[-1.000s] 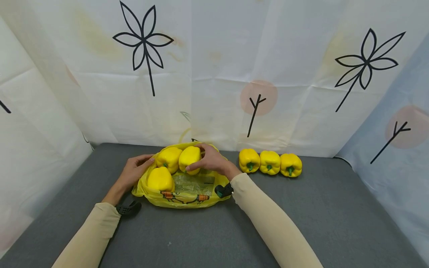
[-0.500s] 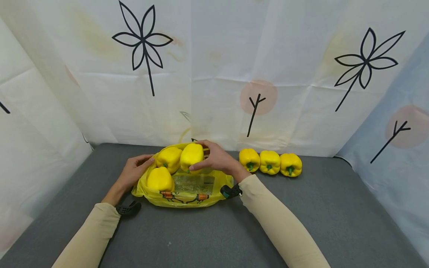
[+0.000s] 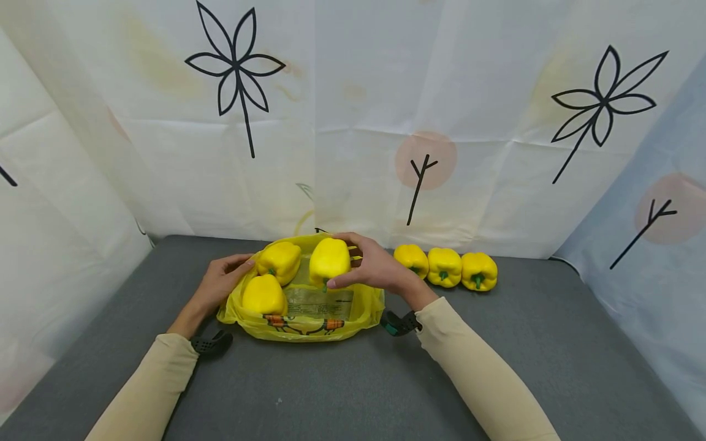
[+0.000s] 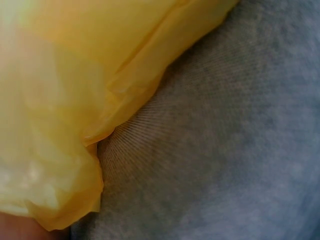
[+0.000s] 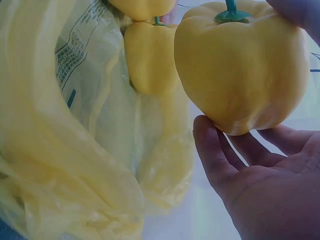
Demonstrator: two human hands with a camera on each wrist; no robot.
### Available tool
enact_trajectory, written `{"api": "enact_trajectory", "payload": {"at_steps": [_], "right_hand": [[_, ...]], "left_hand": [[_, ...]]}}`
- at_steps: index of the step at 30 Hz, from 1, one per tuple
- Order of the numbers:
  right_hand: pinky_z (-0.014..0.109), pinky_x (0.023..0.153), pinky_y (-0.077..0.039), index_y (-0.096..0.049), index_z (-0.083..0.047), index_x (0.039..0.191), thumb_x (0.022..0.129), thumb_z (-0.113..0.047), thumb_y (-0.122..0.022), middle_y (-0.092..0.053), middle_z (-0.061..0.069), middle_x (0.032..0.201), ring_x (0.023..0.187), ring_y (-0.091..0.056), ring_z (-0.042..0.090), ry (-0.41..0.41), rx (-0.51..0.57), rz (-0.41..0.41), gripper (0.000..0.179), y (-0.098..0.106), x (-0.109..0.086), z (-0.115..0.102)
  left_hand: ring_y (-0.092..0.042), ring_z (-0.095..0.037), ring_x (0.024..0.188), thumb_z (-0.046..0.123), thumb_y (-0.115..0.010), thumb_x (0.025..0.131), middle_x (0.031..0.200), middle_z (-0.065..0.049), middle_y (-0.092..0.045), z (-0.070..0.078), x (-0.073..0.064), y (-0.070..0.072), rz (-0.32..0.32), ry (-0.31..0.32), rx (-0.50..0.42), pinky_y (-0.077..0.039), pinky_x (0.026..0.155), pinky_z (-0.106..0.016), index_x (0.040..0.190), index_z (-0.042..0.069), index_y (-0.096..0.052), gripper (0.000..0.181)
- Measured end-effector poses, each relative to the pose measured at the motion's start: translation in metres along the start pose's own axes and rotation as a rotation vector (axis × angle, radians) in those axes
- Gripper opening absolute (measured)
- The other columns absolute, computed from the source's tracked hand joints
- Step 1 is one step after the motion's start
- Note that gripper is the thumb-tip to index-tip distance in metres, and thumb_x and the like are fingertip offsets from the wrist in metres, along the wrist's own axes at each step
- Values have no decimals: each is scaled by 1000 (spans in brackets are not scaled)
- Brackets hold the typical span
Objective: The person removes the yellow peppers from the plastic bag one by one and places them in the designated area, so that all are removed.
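Observation:
My right hand (image 3: 375,263) grips a yellow bell pepper (image 3: 329,261) by its right side, holding it over the open yellow plastic bag (image 3: 300,335). In the right wrist view this pepper (image 5: 245,70) has its green stem at the top, with fingertips beneath it and the thumb at its upper right. Two more yellow bell peppers, one behind (image 3: 280,262) and one in front (image 3: 265,295), lie at the left inside the bag. At the bag's left rim, my left hand (image 3: 219,283) holds the plastic edge; the left wrist view shows mostly the bag's yellow film (image 4: 55,100).
Three yellow bell peppers, left (image 3: 410,258), middle (image 3: 444,267) and right (image 3: 478,272), stand in a row right of the bag, on the grey table (image 3: 309,392). A patterned white cloth (image 3: 353,122) hangs behind the table's far edge.
The right hand has carried its bell pepper rightward, away from the two peppers in the bag. The left hand has stayed at the bag's left rim.

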State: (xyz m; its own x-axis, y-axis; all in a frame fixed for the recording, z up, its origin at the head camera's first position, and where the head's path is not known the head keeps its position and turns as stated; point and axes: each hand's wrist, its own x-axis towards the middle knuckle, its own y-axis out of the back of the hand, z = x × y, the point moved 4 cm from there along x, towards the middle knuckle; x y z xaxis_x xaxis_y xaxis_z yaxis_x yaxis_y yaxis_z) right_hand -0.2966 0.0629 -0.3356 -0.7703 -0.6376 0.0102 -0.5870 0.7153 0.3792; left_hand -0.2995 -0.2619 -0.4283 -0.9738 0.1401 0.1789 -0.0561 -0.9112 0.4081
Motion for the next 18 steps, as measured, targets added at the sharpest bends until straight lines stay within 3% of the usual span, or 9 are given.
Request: {"api": "enact_trajectory", "payload": {"at_steps": [12,18], "right_hand": [[45,99,-50,-34,-13,158,82,-17,-85,-49,7,145,130,-50,30,7,5,19,92,11,-27,3],[49,103,-48,-31,-8,159,83,-15,-84,-47,12,147,131,-51,34,16,23,25,93,17,-40,6]], "left_hand": [[-60,2,101,30,-52,109,137,-28,-57,0,1,0,-5,4,5,-53,83,-19,144,-4,-53,49],[-60,1,101,31,-51,109,137,-27,-56,0,0,0,-7,11,3,-53,83,-19,145,-3,-53,50]]}}
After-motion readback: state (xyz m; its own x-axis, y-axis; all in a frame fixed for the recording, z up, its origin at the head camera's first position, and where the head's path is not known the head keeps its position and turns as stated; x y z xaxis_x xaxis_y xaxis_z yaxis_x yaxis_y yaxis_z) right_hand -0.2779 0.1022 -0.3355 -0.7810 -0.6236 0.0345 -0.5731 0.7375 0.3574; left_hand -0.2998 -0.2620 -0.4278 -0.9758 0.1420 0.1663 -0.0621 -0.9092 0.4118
